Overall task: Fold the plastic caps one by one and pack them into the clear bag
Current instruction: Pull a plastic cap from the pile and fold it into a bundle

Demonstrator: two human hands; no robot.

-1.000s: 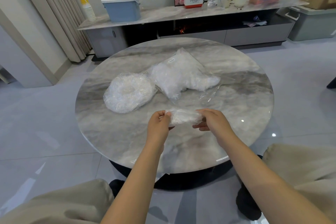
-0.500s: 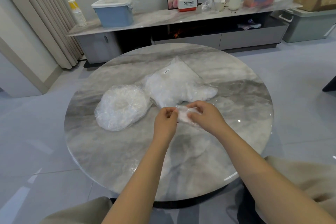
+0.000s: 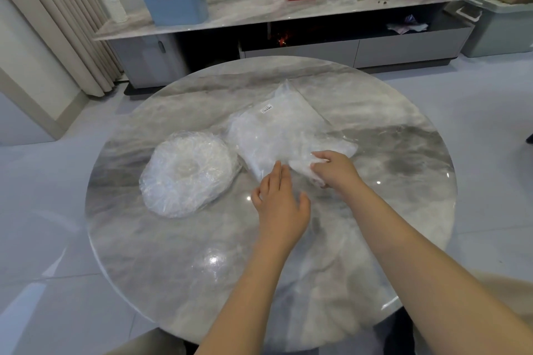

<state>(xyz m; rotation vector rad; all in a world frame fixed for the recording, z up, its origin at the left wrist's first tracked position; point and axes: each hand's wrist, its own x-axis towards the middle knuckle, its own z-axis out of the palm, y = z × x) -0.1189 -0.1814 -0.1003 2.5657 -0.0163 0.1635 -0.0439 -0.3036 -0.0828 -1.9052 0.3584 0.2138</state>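
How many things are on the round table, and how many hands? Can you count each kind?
Clear bag: 1
Folded cap, gripped by the right hand: 1
Stack of unfolded caps (how many are in it cannot be told): 1
Hands, with the left hand: 2
Total: 5

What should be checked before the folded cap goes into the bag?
1. Folded cap gripped by right hand: ok.
2. Left hand free to hold the bag open: ok, fingers straight, holding nothing.
3. Bag mouth open toward the cap: cannot tell, clear plastic hides the edge.
4. Cap folded small enough: ok, a compact wad.
5. Stack of caps clear of the hands: ok, it lies apart to the left on the table.
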